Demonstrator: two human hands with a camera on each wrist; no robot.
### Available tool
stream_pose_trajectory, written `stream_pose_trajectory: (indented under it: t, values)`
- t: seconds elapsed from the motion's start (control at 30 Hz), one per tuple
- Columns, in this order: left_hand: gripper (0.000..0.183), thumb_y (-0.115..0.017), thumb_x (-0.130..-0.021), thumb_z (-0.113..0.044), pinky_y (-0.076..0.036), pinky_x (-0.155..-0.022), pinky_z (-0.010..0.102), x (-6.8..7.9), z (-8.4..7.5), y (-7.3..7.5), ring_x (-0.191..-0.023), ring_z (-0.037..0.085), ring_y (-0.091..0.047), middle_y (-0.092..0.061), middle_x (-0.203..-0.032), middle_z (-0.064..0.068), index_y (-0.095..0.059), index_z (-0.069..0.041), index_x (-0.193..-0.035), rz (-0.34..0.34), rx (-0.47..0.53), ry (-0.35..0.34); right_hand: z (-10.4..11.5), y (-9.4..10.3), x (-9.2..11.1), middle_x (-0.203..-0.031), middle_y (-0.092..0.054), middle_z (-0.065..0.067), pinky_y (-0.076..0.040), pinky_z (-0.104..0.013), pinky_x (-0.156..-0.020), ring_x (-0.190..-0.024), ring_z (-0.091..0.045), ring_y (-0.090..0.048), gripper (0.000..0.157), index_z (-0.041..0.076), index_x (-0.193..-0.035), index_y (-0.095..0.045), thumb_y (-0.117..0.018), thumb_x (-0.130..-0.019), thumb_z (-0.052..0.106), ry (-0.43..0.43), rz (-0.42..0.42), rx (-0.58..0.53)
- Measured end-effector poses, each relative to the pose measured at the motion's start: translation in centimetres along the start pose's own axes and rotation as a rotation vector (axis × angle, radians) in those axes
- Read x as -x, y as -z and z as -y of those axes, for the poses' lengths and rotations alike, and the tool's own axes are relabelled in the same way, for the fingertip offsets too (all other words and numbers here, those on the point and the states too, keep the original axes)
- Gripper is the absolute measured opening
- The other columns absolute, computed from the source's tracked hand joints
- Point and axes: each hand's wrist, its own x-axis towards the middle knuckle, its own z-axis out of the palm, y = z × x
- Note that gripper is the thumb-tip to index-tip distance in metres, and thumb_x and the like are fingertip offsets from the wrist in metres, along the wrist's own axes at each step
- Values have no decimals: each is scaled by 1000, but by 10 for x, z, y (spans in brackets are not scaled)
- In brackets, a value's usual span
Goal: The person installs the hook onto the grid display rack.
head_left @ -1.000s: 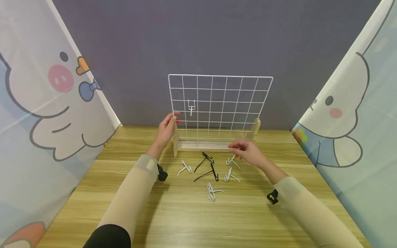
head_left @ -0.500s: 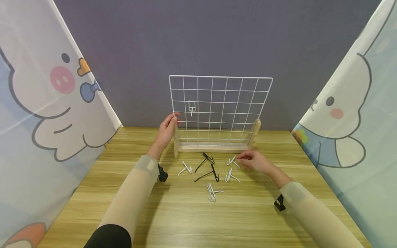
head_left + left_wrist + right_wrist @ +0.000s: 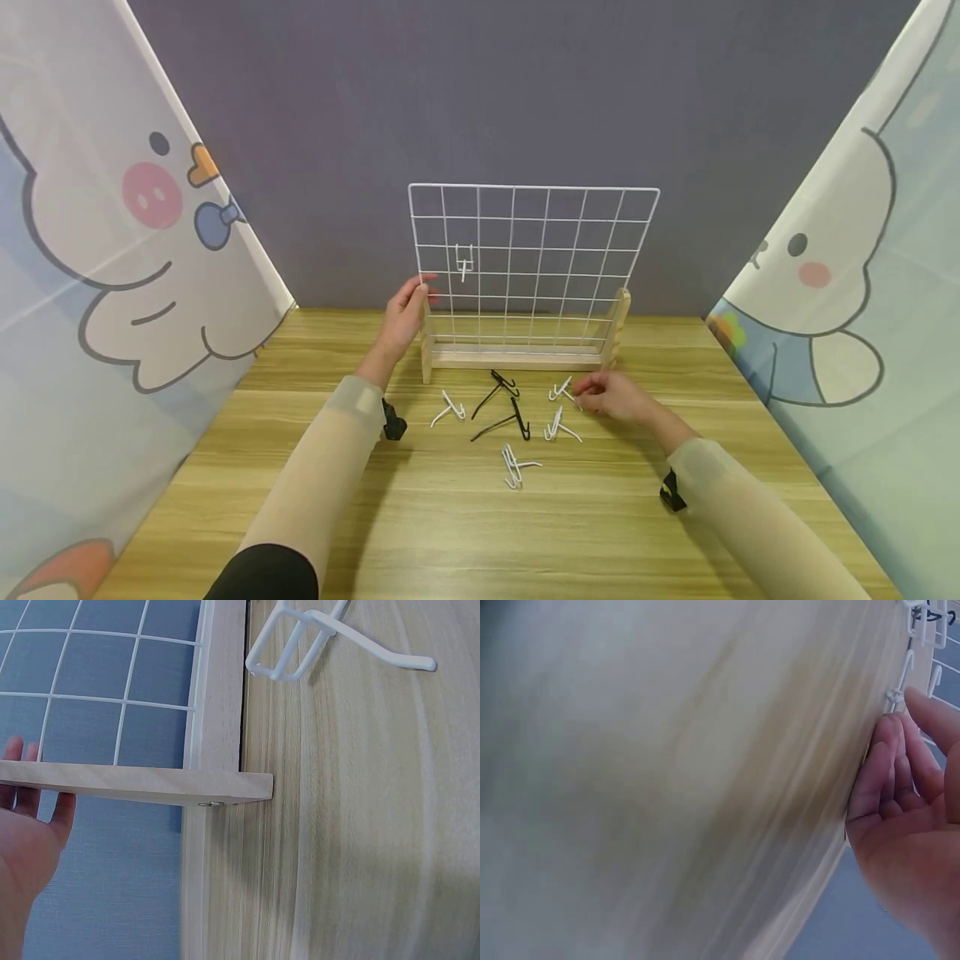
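Observation:
A white wire grid panel [image 3: 532,247] stands in a wooden stand [image 3: 517,360], with one white hook [image 3: 464,263] hung on its left part. My left hand [image 3: 402,318] grips the stand's left post [image 3: 142,780], thumb on one side and fingers on the other. By the tail of a loose white hook [image 3: 560,388] is my right hand [image 3: 613,395]. In the right wrist view its thumb [image 3: 930,712] and fingers are apart, close to that hook; whether they touch it is hard to tell.
Below the stand lie a black hook [image 3: 498,383], a second black hook [image 3: 517,418] and several white ones, among them a white hook [image 3: 517,465] nearest me. A grey wall [image 3: 532,92] rises behind the wooden table [image 3: 450,533]; printed cloths [image 3: 75,208] flank it.
My right hand has come down from the stand's bottom bar, moving right and toward me, to the tail of the white hook. The left hand keeps its grip on the post.

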Motion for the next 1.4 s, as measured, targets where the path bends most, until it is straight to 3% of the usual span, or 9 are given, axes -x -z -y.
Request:
stream_pose_trajectory:
  t: [0.1, 0.17, 0.3, 0.4, 0.57, 0.7, 0.93, 1.3, 1.4]
  values:
    - [42, -49, -119, -27, -47, -72, 23, 0, 0, 0, -125, 45, -64, -73, -121, 11, -62, -2, -150, -12, -6, 9, 2, -3, -1, -99, -74, -11, -52, -23, -66, -79, -12, -62, 26, -6, -122, -73, -76, -103, 12, -5, -3, 13]
    - [42, -49, -119, -27, -47, -73, 25, 0, 0, 0, -126, 45, -64, -73, -119, 9, -61, -1, -150, -14, -14, 8, 2, -4, -1, -98, -73, -10, -51, -22, -66, -78, -10, -60, 25, -6, -120, -74, -76, -102, 12, -2, -5, 20]
    - [41, -48, -119, -24, -45, -71, 25, 0, 0, 1, -122, 42, -64, -72, -108, -11, -62, -2, -150, -14, -6, 2, 4, -6, -2, -96, -72, -9, -49, -21, -66, -79, -8, -59, 25, -6, -118, -74, -77, -102, 13, 9, -10, 31]
    - [40, -48, -119, -23, -43, -69, 23, 0, -1, 0, -120, 41, -64, -71, -106, -15, -62, -1, -149, -10, 4, -6, 6, -8, -2, -96, -72, -9, -49, -21, -70, -84, -9, -59, 24, -5, -117, -75, -78, -101, 13, 17, -18, 49]
    - [42, -48, -119, -24, -42, -67, 21, 1, 0, 0, -119, 41, -64, -71, -105, -15, -61, 1, -150, -18, -2, -4, 6, -10, -5, -91, -69, -5, -47, -21, -73, -84, -10, -58, 20, -1, -114, -77, -78, -100, 13, 13, -40, 72]
    - [41, -49, -119, -24, -49, -79, 24, 0, 2, 0, -117, 37, -66, -73, -106, -11, -62, 1, -149, -24, 4, -11, 5, -10, -7, -89, -67, -2, -46, -21, -71, -83, -9, -56, 17, -1, -113, -77, -78, -100, 11, 14, -49, 75]
    - [39, -49, -119, -26, -38, -58, 20, 0, 3, 1, -108, 24, -70, -74, -103, -14, -64, -3, -148, -17, 12, -13, 4, -11, -9, -90, -69, -6, -46, -20, -69, -85, -14, -57, 17, -3, -113, -76, -79, -100, 8, 19, -47, 58]
    - [41, -49, -119, -27, -41, -63, 20, -1, 4, 1, -115, 33, -67, -74, -113, 1, -63, -2, -149, -11, 3, -11, 5, -12, -9, -87, -68, -4, -45, -21, -67, -81, -12, -56, 16, -2, -111, -77, -79, -100, 8, 23, -54, 63]
    - [41, -48, -119, -28, -39, -60, 20, -1, 4, 1, -112, 28, -68, -74, -109, -7, -63, -4, -149, -8, -6, -6, 5, -12, -8, -86, -67, -4, -45, -21, -66, -80, -11, -55, 15, -2, -110, -77, -79, -99, 8, 28, -58, 64]
